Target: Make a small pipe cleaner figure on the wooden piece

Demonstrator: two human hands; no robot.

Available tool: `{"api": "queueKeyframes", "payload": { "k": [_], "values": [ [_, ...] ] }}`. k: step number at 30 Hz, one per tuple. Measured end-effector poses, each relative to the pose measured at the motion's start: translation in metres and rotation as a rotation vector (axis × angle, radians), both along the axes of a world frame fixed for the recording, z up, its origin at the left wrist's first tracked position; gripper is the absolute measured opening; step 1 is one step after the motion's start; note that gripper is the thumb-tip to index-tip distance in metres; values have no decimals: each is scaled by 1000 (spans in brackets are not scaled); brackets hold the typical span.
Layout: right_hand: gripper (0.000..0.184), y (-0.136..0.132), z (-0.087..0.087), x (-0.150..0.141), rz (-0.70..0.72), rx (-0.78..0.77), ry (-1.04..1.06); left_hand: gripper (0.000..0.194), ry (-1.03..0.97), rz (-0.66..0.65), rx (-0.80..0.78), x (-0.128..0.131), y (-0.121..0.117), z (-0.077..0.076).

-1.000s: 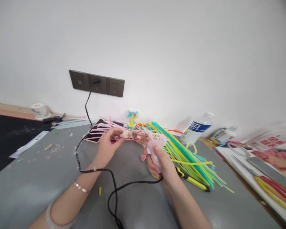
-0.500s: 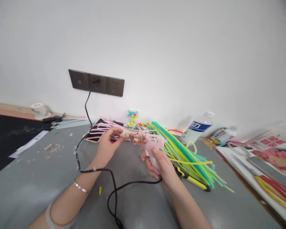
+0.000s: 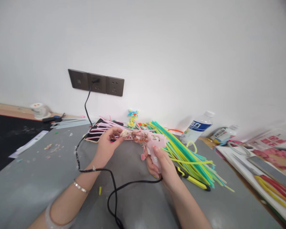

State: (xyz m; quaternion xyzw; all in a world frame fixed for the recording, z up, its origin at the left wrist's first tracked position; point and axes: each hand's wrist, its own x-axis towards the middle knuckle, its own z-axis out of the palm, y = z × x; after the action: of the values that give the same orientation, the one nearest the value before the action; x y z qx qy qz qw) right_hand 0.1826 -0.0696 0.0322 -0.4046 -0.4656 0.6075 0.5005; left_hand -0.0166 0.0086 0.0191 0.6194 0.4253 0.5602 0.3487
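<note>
My right hand (image 3: 164, 163) is wrapped around the handle of a pink hot glue gun (image 3: 154, 143), whose nozzle end points left and is crusted with brownish, glittery residue. Between the thumb and fingers of my left hand (image 3: 109, 143) is a small cream-coloured fuzzy piece (image 3: 124, 133). The gun's tip is right beside this piece; whether they touch, I cannot tell. A black cord (image 3: 133, 182) runs from the handle's base, loops over the table and passes across my left wrist to the wall socket (image 3: 96, 83).
Behind my hands lie pink pipe cleaners (image 3: 100, 131); green and yellow ones (image 3: 193, 162) spread to the right, beside a yellow utility knife (image 3: 195, 183). A small colourful figure (image 3: 132, 118) stands by the wall. A water bottle (image 3: 197, 127) leans at the right. Scraps (image 3: 53, 148) dot the left side.
The glue gun shifted left toward the cream piece half a second ago, then came back right to about its earlier place. My left hand has hardly moved.
</note>
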Motion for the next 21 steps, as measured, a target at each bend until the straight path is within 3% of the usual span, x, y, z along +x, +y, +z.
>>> {"api": "queueKeyframes", "payload": {
  "k": [21],
  "values": [
    [49, 0, 0, -1, 42, 0, 7, 18, -7, 8, 4, -1, 1, -2]
  ]
}}
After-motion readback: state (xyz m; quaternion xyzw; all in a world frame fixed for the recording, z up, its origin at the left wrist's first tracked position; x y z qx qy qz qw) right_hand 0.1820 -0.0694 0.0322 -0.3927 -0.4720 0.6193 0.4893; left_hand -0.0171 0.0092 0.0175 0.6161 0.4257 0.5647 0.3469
